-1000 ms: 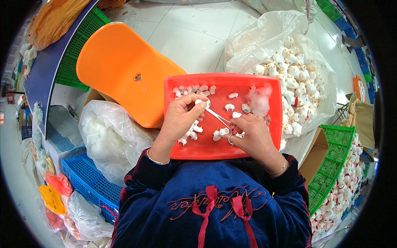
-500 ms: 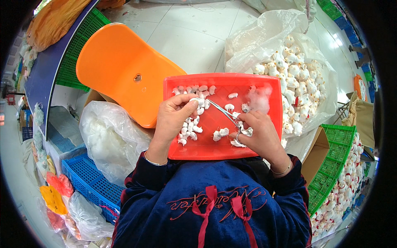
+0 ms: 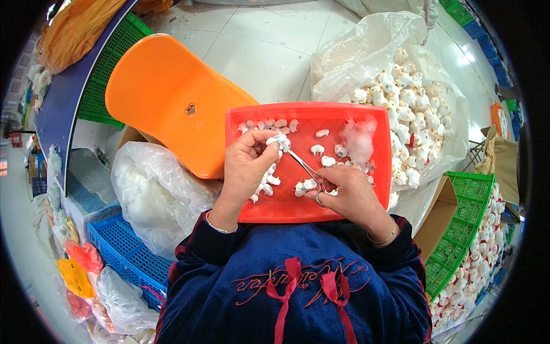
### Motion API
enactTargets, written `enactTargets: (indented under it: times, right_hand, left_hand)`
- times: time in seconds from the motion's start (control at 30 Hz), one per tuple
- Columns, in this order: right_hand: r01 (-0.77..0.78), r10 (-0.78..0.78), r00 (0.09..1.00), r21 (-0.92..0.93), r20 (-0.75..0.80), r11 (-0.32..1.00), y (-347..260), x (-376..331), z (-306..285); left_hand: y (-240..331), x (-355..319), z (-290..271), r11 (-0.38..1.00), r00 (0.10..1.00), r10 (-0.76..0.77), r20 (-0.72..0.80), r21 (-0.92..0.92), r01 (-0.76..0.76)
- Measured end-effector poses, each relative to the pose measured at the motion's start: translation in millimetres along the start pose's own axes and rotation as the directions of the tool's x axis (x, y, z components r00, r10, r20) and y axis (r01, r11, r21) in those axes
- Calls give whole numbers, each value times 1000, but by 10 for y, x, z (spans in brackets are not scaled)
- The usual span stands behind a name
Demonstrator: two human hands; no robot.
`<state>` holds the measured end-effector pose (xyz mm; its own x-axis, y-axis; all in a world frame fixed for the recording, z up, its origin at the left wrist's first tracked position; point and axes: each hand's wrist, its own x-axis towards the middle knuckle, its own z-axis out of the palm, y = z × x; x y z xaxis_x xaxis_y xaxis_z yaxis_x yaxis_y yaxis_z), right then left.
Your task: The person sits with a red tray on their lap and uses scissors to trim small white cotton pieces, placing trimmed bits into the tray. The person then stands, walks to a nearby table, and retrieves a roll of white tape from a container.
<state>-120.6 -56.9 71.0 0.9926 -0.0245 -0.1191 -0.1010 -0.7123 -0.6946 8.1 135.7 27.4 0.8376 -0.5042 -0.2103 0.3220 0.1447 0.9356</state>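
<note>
Above the red tray (image 3: pixel 298 213), my left hand (image 3: pixel 245 166) pinches a small white stuffed fabric piece (image 3: pixel 274 139) between thumb and fingertips. My right hand (image 3: pixel 354 192) grips slim metal forceps (image 3: pixel 302 163) by their finger loops, and their tip reaches the piece in my left hand. Several similar white pieces (image 3: pixel 268 184) lie in the tray below and beside my left hand, with more near my right hand. A loose tuft of white stuffing (image 3: pixel 360 140) rests at the tray's far right, beyond my right hand.
An orange chair (image 3: pixel 172 97) stands at the far left of the tray. Left of me are a plastic bag of white stuffing (image 3: pixel 146 192) and a blue crate (image 3: pixel 123 241). A large clear bag holds several white plush figures (image 3: pixel 415 112) at right, near a green crate (image 3: pixel 467 212).
My right hand has shifted slightly left and down. The forceps' tip has moved left onto the white piece in my left hand, which stays nearly in place.
</note>
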Motion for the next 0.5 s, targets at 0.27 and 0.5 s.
enactTargets:
  times: [0.27,0.5]
  right_hand:
    - [-51,46,997,76,67,996,-21,-5,-25]
    - [-104,81,985,149,151,983,-41,-12,-81]
  left_hand:
    - [-18,-10,45,998,999,52,-8,-23,-52]
    - [-7,-23,73,997,998,57,2,-43,-57]
